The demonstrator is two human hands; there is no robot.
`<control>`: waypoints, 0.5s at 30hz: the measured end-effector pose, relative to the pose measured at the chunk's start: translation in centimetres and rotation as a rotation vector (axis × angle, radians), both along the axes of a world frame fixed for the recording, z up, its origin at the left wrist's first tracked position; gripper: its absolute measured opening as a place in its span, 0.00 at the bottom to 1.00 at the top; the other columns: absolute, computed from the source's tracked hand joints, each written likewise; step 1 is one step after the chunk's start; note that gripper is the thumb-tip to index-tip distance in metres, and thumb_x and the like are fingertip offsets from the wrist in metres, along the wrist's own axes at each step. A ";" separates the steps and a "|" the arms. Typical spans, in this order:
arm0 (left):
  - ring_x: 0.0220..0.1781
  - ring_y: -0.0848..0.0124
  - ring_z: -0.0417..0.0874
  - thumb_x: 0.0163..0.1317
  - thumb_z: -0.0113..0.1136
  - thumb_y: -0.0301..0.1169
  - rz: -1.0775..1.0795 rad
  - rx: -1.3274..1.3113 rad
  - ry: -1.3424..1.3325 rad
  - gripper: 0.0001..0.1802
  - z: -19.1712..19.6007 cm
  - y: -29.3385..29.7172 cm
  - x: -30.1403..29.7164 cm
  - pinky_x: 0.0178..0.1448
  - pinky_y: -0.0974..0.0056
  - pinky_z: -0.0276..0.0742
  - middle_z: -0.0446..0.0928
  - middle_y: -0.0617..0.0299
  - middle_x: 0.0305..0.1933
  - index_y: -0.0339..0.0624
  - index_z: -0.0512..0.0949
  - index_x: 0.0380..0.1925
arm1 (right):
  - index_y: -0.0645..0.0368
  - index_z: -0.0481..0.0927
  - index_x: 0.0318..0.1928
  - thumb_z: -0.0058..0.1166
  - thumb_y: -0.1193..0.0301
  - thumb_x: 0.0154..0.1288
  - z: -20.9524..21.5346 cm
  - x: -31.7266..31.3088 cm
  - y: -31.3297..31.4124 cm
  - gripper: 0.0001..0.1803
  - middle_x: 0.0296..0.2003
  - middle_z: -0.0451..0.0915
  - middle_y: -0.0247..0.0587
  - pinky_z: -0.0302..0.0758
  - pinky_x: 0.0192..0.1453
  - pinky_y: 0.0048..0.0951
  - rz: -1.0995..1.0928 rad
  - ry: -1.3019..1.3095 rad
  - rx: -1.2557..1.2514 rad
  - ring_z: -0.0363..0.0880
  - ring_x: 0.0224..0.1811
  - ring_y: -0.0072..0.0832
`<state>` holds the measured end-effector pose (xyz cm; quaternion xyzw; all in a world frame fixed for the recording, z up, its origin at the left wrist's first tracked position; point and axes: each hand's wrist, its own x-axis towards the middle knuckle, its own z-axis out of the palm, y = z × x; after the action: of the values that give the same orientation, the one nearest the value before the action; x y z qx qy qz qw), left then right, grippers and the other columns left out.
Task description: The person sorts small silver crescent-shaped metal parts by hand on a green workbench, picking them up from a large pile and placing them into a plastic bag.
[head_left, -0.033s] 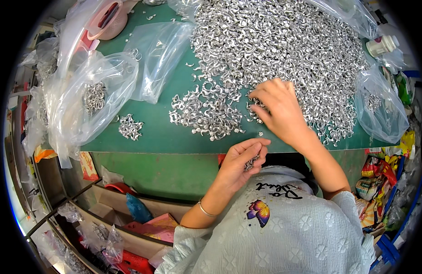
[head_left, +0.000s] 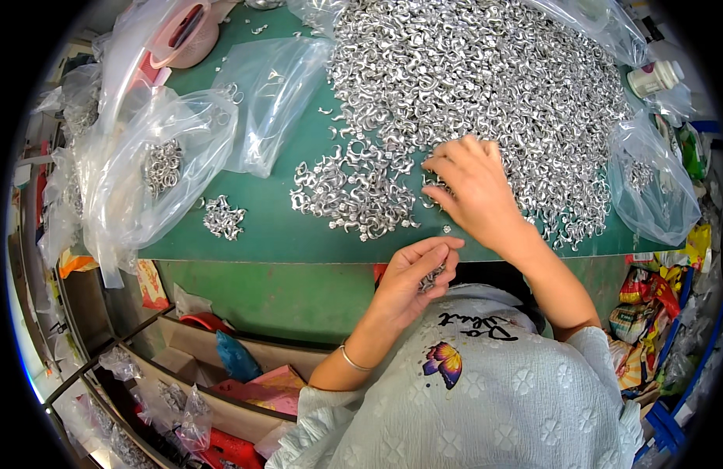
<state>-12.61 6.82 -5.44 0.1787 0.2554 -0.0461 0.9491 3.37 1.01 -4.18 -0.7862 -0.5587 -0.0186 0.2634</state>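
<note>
My left hand (head_left: 415, 273) is closed around several small silver metal pieces (head_left: 430, 278), held just off the table's front edge. My right hand (head_left: 472, 186) reaches over the near left edge of a large heap of curved silver metal pieces (head_left: 486, 70). Its fingers are bent and apart, touching the loose pieces; whether any lie beneath them is hidden. Left of that hand spreads a smaller pile of similar pieces (head_left: 354, 191). One single piece (head_left: 447, 230) lies on the green table (head_left: 268, 234) between my hands. Further left sits a little cluster of pieces (head_left: 223, 218).
A clear plastic bag with metal rings (head_left: 163, 166) lies at left, beside a flat clear bag (head_left: 272, 94). Behind them stands a pink basket (head_left: 191, 39). At right are a white bottle (head_left: 655, 78) and another clear bag (head_left: 651, 184). An open drawer (head_left: 252, 352) sits below left.
My right hand has shifted very slightly, its fingers moving a little to the left over the pieces. The left hand stays where it was, closed on its pieces.
</note>
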 end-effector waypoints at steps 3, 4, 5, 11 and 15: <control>0.24 0.81 0.65 0.68 0.52 0.30 0.020 0.003 0.006 0.13 0.2 0.0 0.0 0.20 0.79 0.56 0.69 0.64 0.27 0.32 0.75 0.46 | 0.56 0.79 0.30 0.60 0.76 0.51 -0.9 -0.1 0.2 0.04 0.31 0.73 0.32 0.61 0.45 0.35 0.034 -0.081 -0.038 0.68 0.40 0.30; 0.24 0.81 0.65 0.68 0.52 0.29 0.039 0.004 0.008 0.13 0.1 0.0 -0.1 0.20 0.78 0.57 0.69 0.64 0.28 0.32 0.75 0.46 | 0.56 0.79 0.29 0.60 0.75 0.51 -1.1 0.0 0.2 0.04 0.31 0.73 0.32 0.61 0.45 0.35 0.043 -0.102 -0.045 0.68 0.40 0.30; 0.25 0.81 0.65 0.68 0.52 0.29 0.057 0.005 0.009 0.13 0.0 0.0 -0.2 0.21 0.78 0.57 0.70 0.64 0.28 0.32 0.75 0.47 | 0.56 0.79 0.28 0.60 0.74 0.52 -1.2 0.3 0.2 0.03 0.31 0.73 0.31 0.61 0.45 0.34 0.038 -0.020 0.053 0.68 0.39 0.31; 0.26 0.80 0.67 0.68 0.52 0.29 0.099 -0.002 0.024 0.13 -0.2 0.2 -0.2 0.22 0.78 0.59 0.71 0.63 0.31 0.32 0.74 0.47 | 0.57 0.79 0.29 0.60 0.74 0.53 -0.7 0.8 -0.4 0.03 0.32 0.74 0.34 0.61 0.44 0.34 -0.004 0.073 0.058 0.69 0.39 0.33; 0.26 0.80 0.67 0.68 0.51 0.28 0.108 0.004 0.010 0.13 -0.1 0.3 -0.2 0.22 0.78 0.59 0.71 0.64 0.31 0.32 0.74 0.47 | 0.57 0.78 0.28 0.59 0.74 0.53 -0.8 -0.1 0.2 0.03 0.31 0.72 0.35 0.62 0.44 0.35 0.014 -0.026 -0.079 0.69 0.40 0.34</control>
<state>-12.82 7.10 -5.53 0.1664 0.2694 0.0049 0.9486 3.32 1.26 -5.01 -0.7918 -0.5677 -0.0050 0.2252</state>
